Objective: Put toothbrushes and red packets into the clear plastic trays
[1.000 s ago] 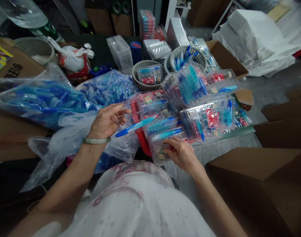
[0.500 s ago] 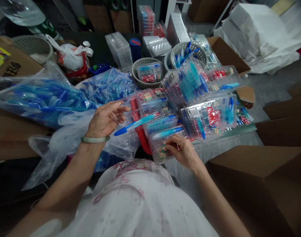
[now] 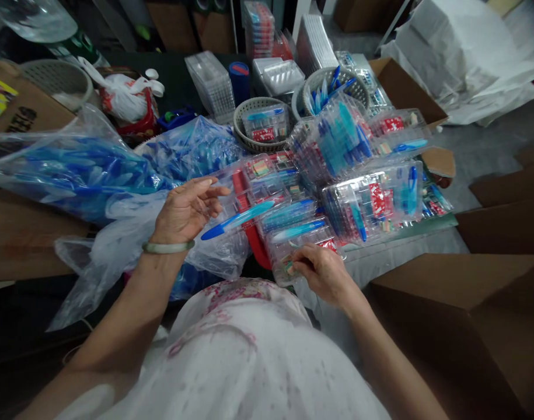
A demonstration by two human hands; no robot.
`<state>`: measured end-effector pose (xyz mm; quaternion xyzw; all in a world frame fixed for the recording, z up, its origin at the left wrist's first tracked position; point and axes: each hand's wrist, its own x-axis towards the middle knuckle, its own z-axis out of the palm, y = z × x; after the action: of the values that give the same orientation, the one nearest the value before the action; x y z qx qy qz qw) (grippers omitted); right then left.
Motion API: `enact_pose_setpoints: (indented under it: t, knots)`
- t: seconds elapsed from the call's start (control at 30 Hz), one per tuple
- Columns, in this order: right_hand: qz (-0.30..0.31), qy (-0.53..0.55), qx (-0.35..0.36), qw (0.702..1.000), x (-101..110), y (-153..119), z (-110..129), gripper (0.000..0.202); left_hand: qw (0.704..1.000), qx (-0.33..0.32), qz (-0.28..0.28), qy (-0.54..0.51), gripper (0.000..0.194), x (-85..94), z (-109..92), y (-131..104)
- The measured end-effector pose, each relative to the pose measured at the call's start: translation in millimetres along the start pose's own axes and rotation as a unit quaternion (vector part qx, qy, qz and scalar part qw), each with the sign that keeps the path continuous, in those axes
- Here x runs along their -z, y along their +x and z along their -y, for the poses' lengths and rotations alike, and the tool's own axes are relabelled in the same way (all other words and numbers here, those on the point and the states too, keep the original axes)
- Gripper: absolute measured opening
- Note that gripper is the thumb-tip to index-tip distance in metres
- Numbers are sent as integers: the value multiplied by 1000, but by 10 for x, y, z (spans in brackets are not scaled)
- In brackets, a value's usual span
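Observation:
My left hand [image 3: 185, 213], with a pale green bangle at the wrist, curls its fingers at the edge of a clear plastic tray [image 3: 273, 195]. A blue pen [image 3: 238, 220] lies slantwise in that tray. My right hand [image 3: 323, 271] has its thumb and fingers pinched together low over another clear tray [image 3: 278, 248] nearest my body. This front tray contains a light-blue pen [image 3: 298, 231], a red-and-white packet [image 3: 328, 245] and a small multicoloured piece [image 3: 288, 266] at my right fingertips. Whatever my right fingers pinch is hidden.
Filled trays [image 3: 376, 201] are stacked at the right. Baskets [image 3: 260, 146] with trays and pens stand behind, near empty clear trays [image 3: 209, 87]. Plastic bags of blue pens [image 3: 87, 175] lie left. A cardboard box [image 3: 459, 326] is at lower right.
My right hand has lowered slightly, its fingertips now close against the small multicoloured piece in the front tray. My left hand has barely moved.

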<state>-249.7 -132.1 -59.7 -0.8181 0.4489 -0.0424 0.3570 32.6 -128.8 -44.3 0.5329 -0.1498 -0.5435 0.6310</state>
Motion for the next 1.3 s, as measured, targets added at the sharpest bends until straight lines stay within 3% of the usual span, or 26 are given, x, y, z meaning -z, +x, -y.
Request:
enact_pose_setpoints:
  t: [0.23,0.43,0.6,0.8,1.03,1.23,1.3]
  knots:
    - [-27,9,-89,996,-88,-57,31,12,1000,-10,13,-14,15,73,34,29]
    - [-58,-96,-111,987,-175,-70,98,6,1000,-9,17,-14,16,80,45,41]
    - [-60,-81,-87,991,-151,-85,63,8,1000,-13,14,-15,15,98,47,49]
    - [-134,-34,-40,990,3,-12,-53,11,1000,-15,3,-17,15,109,31,30]
    - [-82,-48,-6,995,-24,171,-99,13,1000,-15,-11,-19,12,121,25,4]
    - [-152,78,2,985,-8,157,-187,13,1000,-11,-25,-14,15,142,9,-31]
    - [-140,148,12,979,65,95,-198,15,999,-11,-31,-17,15,150,6,-41]
